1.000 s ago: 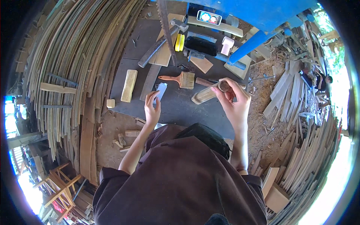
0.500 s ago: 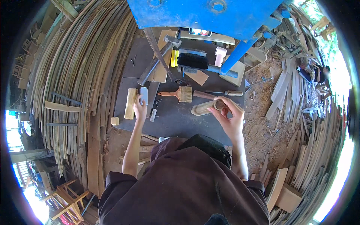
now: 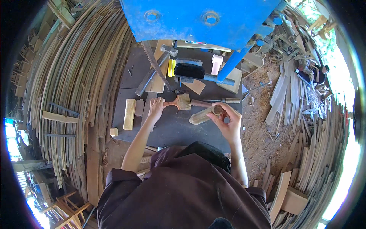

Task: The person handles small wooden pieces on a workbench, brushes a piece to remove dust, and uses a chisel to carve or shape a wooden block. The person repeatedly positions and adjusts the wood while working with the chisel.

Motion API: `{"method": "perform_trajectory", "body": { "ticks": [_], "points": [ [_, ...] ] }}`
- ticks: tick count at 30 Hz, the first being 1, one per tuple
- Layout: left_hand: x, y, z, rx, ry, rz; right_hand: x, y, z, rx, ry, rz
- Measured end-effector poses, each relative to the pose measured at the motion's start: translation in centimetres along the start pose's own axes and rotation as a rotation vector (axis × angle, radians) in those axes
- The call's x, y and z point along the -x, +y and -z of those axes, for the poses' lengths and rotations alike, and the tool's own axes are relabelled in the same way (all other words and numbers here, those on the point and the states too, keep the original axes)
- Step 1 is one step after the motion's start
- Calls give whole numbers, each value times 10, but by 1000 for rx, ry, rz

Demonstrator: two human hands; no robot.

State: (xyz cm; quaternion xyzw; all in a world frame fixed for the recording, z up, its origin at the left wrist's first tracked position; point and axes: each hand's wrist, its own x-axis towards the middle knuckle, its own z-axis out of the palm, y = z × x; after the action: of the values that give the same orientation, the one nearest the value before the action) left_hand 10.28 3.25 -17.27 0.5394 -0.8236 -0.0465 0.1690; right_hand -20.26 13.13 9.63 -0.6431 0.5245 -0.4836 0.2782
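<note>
The brush (image 3: 183, 102) is laid crosswise on the surface (image 3: 173, 134), its handle pointed left, its end covered by the nearer left hand (image 3: 155, 110); whether it is pinched cannot be told. A wooden block (image 3: 199, 117) is gripped by the right hand (image 3: 229, 121).

1 table (image 3: 175, 131), 1 paintbrush (image 3: 179, 102), 1 hammer (image 3: 148, 79) and 1 small wooden cube (image 3: 114, 132) can be counted — plus 2 bare hands (image 3: 155, 108) (image 3: 228, 121) and, on 1 blue plate (image 3: 181, 28), 2 round bolts (image 3: 151, 16) (image 3: 211, 18).

Orange-handled brush (image 3: 180, 102), bristles rightward; slanted wooden piece (image 3: 201, 116)
</note>
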Motion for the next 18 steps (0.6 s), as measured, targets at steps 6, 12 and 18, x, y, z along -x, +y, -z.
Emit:
{"method": "perform_trajectory", "body": {
  "ticks": [6, 12, 18],
  "points": [
    [11, 11, 67, 588, -227, 104, 0, -3, 5, -24, 5, -23],
    [31, 15, 135, 918, 0, 313, -5, 4, 1, -45, 9, -15],
    [16, 62, 199, 1476, 313, 550, -8, 16, 2, -39, 38, -8]
  ]
}}
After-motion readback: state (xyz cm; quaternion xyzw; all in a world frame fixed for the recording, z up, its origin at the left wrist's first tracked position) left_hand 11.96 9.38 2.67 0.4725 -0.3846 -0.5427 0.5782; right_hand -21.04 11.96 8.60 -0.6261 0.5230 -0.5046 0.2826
